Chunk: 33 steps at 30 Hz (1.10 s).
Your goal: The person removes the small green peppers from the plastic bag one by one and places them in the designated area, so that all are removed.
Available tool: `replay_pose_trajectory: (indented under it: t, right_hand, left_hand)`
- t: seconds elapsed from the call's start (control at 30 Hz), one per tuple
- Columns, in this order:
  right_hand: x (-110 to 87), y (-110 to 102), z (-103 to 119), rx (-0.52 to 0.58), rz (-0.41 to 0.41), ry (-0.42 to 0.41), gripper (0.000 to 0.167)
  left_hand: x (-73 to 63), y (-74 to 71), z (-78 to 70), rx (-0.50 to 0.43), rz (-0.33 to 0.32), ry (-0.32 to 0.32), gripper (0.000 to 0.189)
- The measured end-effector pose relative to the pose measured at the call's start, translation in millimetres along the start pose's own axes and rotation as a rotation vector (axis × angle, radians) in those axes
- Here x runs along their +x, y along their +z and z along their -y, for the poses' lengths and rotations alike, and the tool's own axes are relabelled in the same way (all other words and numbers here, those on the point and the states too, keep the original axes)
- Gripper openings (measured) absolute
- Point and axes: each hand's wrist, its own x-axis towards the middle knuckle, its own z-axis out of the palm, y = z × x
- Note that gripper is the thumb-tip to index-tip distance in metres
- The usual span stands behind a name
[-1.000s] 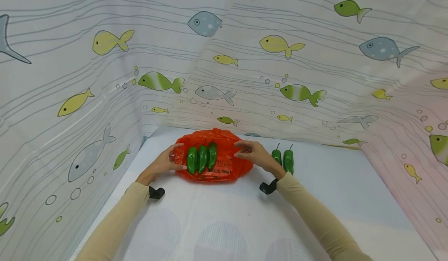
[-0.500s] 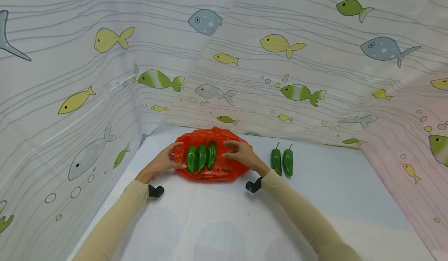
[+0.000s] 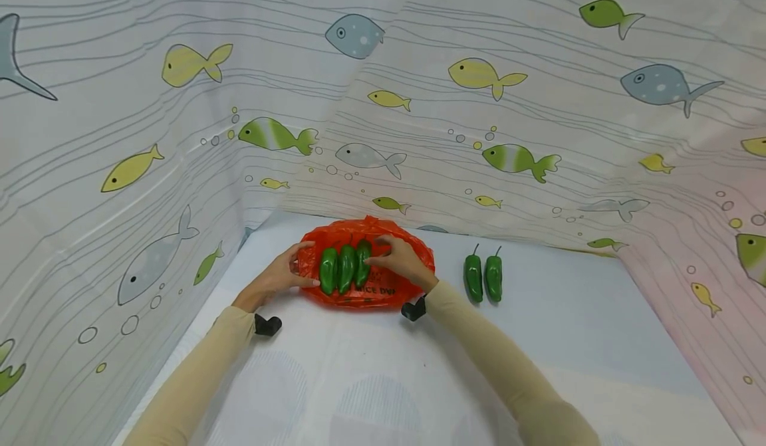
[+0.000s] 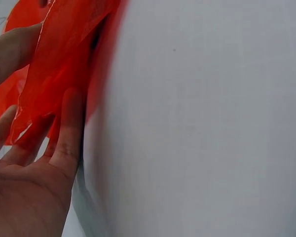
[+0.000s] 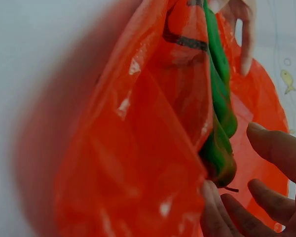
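Note:
Three green peppers lie side by side on a red plastic bag with dark lettering. My left hand is at the bag's left end, thumb near the leftmost pepper. In the left wrist view its fingers are fairly straight and partly covered by the thin plastic. My right hand reaches over the bag with thumb and fingers spread beside the rightmost pepper. In the right wrist view, the thumb stands apart from the peppers, while one fingertip is close to the pepper's stem end; contact is unclear.
Two more green peppers, one beside the other, lie to the right of the bag. Everything rests on a white surface, with a fish-patterned curtain rising behind and along both sides.
My right hand has moved left over the bag to the rightmost of its peppers, uncovering the two peppers at the right. My left hand has stayed at the bag's left end.

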Motion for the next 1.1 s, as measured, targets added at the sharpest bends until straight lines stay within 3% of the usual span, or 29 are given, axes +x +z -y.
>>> replay_pose_trajectory:
  t: [0.2, 0.67, 1.1]
  right_hand:
    - [11.3, 8, 2, -0.021, -0.027, 0.045, 0.074]
    - [33.0, 22, 4, 0.079, -0.036, 0.067, 0.066]
    - [37.0, 26, 4, 0.083, -0.027, 0.087, 0.065]
  left_hand:
    - [-0.2, 0.6, 1.1, 0.007, 0.004, -0.001, 0.103]
    - [-1.0, -1.3, 1.9, 0.010, 0.009, 0.015, 0.101]
    - [-0.6, -3.0, 3.0, -0.010, 0.018, 0.012, 0.101]
